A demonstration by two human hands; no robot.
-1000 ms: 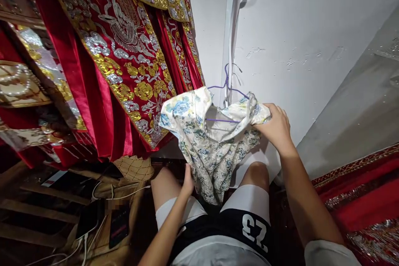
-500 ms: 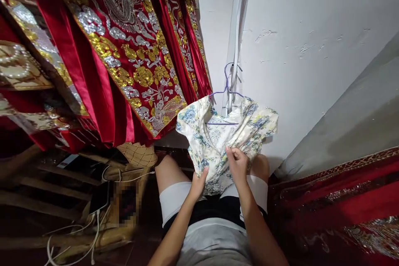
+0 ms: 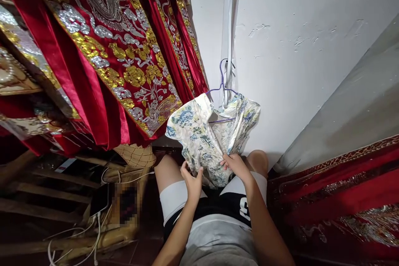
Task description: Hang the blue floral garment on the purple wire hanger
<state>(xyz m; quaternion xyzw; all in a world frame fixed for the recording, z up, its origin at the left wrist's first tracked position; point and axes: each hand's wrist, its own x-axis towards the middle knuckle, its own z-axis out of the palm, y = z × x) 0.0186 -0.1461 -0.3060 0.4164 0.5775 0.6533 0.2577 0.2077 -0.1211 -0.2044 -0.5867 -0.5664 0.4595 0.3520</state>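
Observation:
A short-sleeved floral blouse (image 3: 196, 133), cream with blue and yellow flowers, hangs in front of me on a purple wire hanger (image 3: 222, 85). The hanger's hook is caught on a pale upright strip at the wall. My right hand (image 3: 236, 166) pinches the blouse's front edge at the bottom of the V-neck. At the lower left side of the garment is my left hand (image 3: 192, 181), thumb and fingers apart against the fabric. The blouse's lower hem falls between my knees.
Red garments with gold and silver sequins (image 3: 134, 62) hang at the left. Below them stands a wooden rack (image 3: 59, 185) with a dark tablet-like device (image 3: 100, 199) and white cables (image 3: 99, 232). More red beaded cloth (image 3: 343, 199) lies at the right, by the white wall (image 3: 296, 70).
The blouse has turned, its left shoulder now nearer and flatter. My left hand's fingers have spread from their grip on its side. My right hand has shifted slightly down, still on the front edge.

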